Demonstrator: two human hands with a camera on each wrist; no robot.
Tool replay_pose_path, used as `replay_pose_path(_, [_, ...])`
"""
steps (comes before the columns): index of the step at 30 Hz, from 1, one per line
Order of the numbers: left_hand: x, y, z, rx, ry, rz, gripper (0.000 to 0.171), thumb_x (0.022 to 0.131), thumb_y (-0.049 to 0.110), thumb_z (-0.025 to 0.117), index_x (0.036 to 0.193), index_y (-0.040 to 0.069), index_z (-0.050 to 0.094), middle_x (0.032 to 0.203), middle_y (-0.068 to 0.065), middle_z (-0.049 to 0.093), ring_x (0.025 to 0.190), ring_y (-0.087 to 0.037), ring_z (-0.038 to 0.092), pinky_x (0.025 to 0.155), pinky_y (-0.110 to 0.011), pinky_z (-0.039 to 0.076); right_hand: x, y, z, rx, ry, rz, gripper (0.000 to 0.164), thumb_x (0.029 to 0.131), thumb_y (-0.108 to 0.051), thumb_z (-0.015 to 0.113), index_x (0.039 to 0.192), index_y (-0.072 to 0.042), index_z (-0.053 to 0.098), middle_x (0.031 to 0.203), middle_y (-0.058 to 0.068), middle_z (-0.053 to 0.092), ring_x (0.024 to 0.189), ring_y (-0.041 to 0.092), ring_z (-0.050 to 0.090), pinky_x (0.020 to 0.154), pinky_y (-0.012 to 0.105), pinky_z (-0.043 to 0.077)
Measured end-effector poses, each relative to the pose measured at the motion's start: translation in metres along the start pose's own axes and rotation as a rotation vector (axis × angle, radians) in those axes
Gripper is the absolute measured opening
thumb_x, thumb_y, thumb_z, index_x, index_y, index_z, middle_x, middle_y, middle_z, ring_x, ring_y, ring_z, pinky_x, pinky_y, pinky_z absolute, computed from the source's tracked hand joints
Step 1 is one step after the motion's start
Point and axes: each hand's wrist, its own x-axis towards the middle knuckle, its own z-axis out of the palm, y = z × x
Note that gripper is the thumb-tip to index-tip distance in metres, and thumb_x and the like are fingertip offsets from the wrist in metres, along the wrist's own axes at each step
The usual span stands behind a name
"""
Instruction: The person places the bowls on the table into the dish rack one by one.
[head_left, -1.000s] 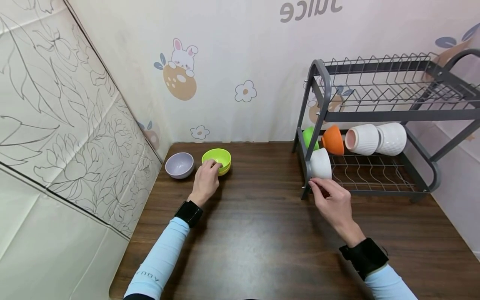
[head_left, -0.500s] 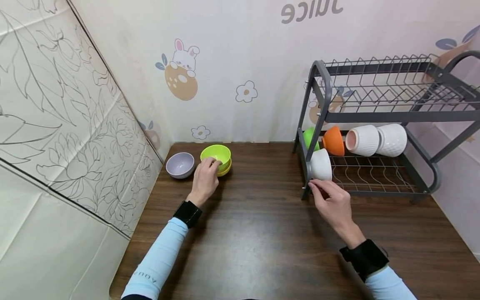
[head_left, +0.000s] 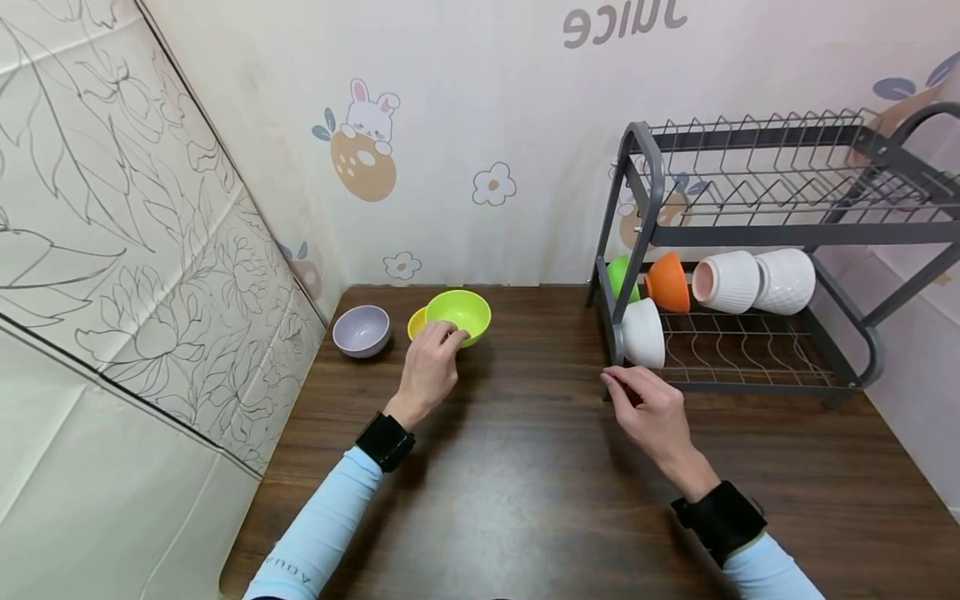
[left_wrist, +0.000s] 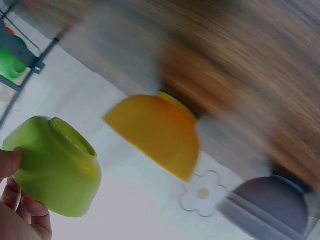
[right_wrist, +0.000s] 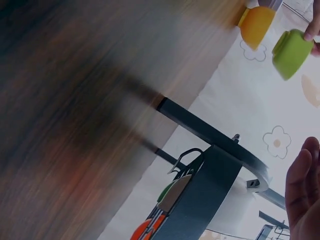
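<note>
My left hand [head_left: 429,367] pinches the rim of a lime-green bowl [head_left: 467,310], with thumb and fingers at its near edge. In the left wrist view this bowl [left_wrist: 55,172] is clear of the table. Just left of it stands a yellow bowl [head_left: 417,322], partly hidden by the green one in the head view. A pale purple bowl [head_left: 362,332] sits upright further left. Beside the front left leg of the dish rack, my right hand [head_left: 654,421] holds nothing, its fingers loosely bent. A white bowl [head_left: 642,333] lies on its side in the rack close behind that hand.
The two-tier dark grey dish rack [head_left: 757,385] stands at the right. Its lower tier also carries a green bowl [head_left: 618,277], an orange bowl [head_left: 667,283] and two white cups [head_left: 784,280] lying sideways. Behind the wooden table [head_left: 517,467] rises a printed wall.
My left hand has lifted the green bowl off the yellow one and carried it to the right, uncovering part of the yellow bowl. The right hand has shifted slightly left and toward me.
</note>
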Motion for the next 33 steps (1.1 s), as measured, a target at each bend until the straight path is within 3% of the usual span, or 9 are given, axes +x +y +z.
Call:
replay_pose_path(5, [0.001, 0.023, -0.002, -0.013, -0.023, 0.046, 0.027, 0.089, -0.011, 0.063, 0.107, 0.005, 0.075, 0.104, -0.008, 0.062, 0.096, -0.027, 0.06, 0.079, -0.038, 0.051, 0.001, -0.005, 0.004, 0.01, -0.008, -0.021, 0.027, 0.083, 0.003, 0.082, 0.108, -0.007, 0.081, 0.093, 0.002, 0.074, 0.07, 0.01, 0.059, 0.065, 0.015, 0.045])
replay_pose_path(9, [-0.001, 0.042, -0.003, -0.027, -0.051, 0.07, 0.031, 0.087, -0.012, 0.061, 0.108, 0.006, 0.075, 0.105, -0.007, 0.063, 0.096, -0.026, 0.06, 0.081, -0.037, 0.051, 0.0, -0.009, 0.009, 0.016, -0.034, -0.035, 0.017, 0.097, -0.018, 0.077, 0.111, -0.008, 0.08, 0.099, 0.002, 0.074, 0.07, 0.009, 0.06, 0.063, 0.014, 0.045])
replay_pose_path(10, [0.0, 0.047, -0.003, -0.03, -0.059, 0.075, 0.032, 0.087, -0.012, 0.061, 0.108, 0.007, 0.075, 0.105, -0.006, 0.063, 0.097, -0.026, 0.06, 0.081, -0.036, 0.051, 0.0, -0.011, 0.01, 0.015, -0.042, -0.04, 0.017, 0.097, -0.017, 0.077, 0.111, -0.008, 0.08, 0.101, 0.003, 0.074, 0.07, 0.009, 0.06, 0.063, 0.014, 0.045])
replay_pose_path(17, [0.008, 0.072, -0.008, -0.02, -0.065, 0.174, 0.031, 0.088, -0.009, 0.062, 0.108, 0.009, 0.077, 0.107, -0.005, 0.064, 0.099, -0.023, 0.06, 0.078, -0.033, 0.05, 0.009, -0.018, 0.017, 0.004, -0.095, -0.11, 0.039, 0.108, -0.039, 0.061, 0.115, -0.006, 0.079, 0.116, 0.007, 0.073, 0.08, 0.013, 0.067, 0.065, 0.015, 0.049])
replay_pose_path(24, [0.015, 0.09, -0.014, -0.012, -0.059, 0.259, 0.03, 0.09, -0.007, 0.061, 0.108, 0.011, 0.076, 0.107, -0.004, 0.063, 0.101, -0.021, 0.06, 0.072, -0.031, 0.048, 0.014, -0.021, 0.018, -0.076, -0.12, -0.178, 0.043, 0.109, -0.043, 0.056, 0.118, -0.008, 0.079, 0.131, 0.014, 0.067, 0.073, 0.016, 0.068, 0.06, 0.023, 0.054])
replay_pose_path(33, [0.016, 0.098, -0.014, -0.004, -0.087, 0.293, 0.029, 0.089, -0.006, 0.069, 0.11, 0.014, 0.076, 0.109, -0.003, 0.064, 0.104, -0.02, 0.06, 0.07, -0.028, 0.045, 0.01, -0.028, 0.019, -0.059, -0.123, -0.228, 0.039, 0.11, -0.036, 0.056, 0.119, -0.005, 0.078, 0.126, 0.016, 0.069, 0.075, 0.018, 0.07, 0.059, 0.026, 0.056])
